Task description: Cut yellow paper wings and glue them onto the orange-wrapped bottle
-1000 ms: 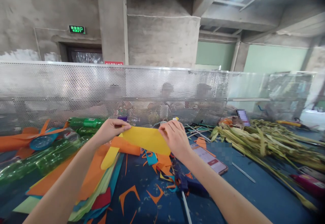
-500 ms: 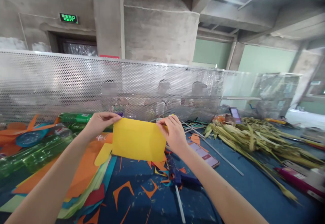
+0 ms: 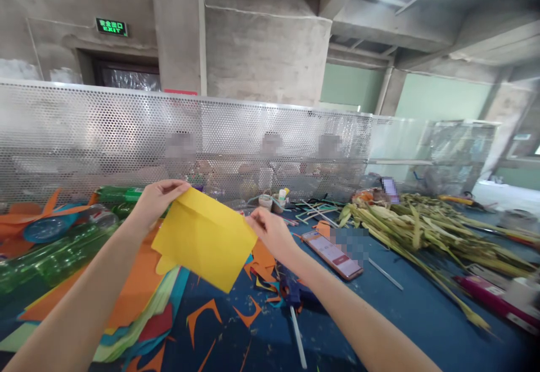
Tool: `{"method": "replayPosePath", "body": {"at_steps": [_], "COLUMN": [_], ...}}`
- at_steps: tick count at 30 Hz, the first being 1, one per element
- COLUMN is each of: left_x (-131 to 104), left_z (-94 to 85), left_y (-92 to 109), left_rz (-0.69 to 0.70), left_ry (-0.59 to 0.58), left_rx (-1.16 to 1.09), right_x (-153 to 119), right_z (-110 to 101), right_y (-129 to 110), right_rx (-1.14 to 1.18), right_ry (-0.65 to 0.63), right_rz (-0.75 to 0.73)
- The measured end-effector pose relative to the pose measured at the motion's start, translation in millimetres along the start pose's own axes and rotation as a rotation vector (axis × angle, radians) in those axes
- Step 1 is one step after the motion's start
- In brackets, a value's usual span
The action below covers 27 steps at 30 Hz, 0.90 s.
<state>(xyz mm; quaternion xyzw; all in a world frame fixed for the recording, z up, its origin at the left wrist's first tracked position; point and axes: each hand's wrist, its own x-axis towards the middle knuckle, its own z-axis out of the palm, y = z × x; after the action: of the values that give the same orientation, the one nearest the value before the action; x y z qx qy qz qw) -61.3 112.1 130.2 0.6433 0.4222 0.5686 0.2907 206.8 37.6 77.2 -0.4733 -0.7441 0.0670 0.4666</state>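
Observation:
A sheet of yellow paper [image 3: 206, 234] hangs in the air between my two hands, tilted down to the right. My left hand [image 3: 158, 200] pinches its upper left corner. At the right edge, my right hand [image 3: 272, 231] closes thumb and fingers on the paper. Behind and below its left side lies a pile of coloured paper [image 3: 135, 287], mostly orange on top. A blue glue gun [image 3: 291, 290] with a clear glue stick lies below my right hand, partly behind the forearm. Orange paper scraps [image 3: 205, 316] are scattered on the blue table beneath the sheet.
Green plastic bottles [image 3: 63, 256] lie at the left. A phone [image 3: 333, 255] rests right of my right hand, and dried corn husks [image 3: 409, 231] spread beyond it. A perforated metal screen [image 3: 253, 135] closes off the table's far side, with people behind it.
The yellow paper has swung from nearly level to a tilt, its right side lower. Both hands have shifted left, the right one also downward, and more of the phone now shows.

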Motion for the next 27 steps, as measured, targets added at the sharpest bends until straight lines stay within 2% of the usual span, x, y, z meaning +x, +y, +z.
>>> {"method": "replayPosePath", "body": {"at_steps": [4,8,13,17,21,27], "left_x": [-1.0,0.4,1.6,0.2,2.0,5.0], "left_z": [-3.0,-2.9,1.0,2.3,1.6,1.2], "left_y": [4.9,1.2,-5.4,-4.8,-8.3,-13.7], "left_rz": [-0.067,-0.108,-0.142,-0.232,-0.245,-0.228], "left_ry": [0.043,0.030,-0.017,-0.090,-0.141,-0.125], "left_rx": [0.056,0.006,-0.171,-0.275,-0.240,-0.207], "right_x": [-3.2,1.4,5.4,6.0,7.4,7.5], "right_z": [14.8,11.5,4.2,5.0,5.2,3.2], "right_y": [4.2,4.0,0.5,4.3,8.6,8.4], "right_rx": [0.184,0.319,0.419,0.468,0.481,0.473], "right_ry": [-0.164,-0.225,-0.211,-0.192,-0.158,-0.170], "right_rz": [0.093,0.177,0.255,0.276,0.282,0.294]}}
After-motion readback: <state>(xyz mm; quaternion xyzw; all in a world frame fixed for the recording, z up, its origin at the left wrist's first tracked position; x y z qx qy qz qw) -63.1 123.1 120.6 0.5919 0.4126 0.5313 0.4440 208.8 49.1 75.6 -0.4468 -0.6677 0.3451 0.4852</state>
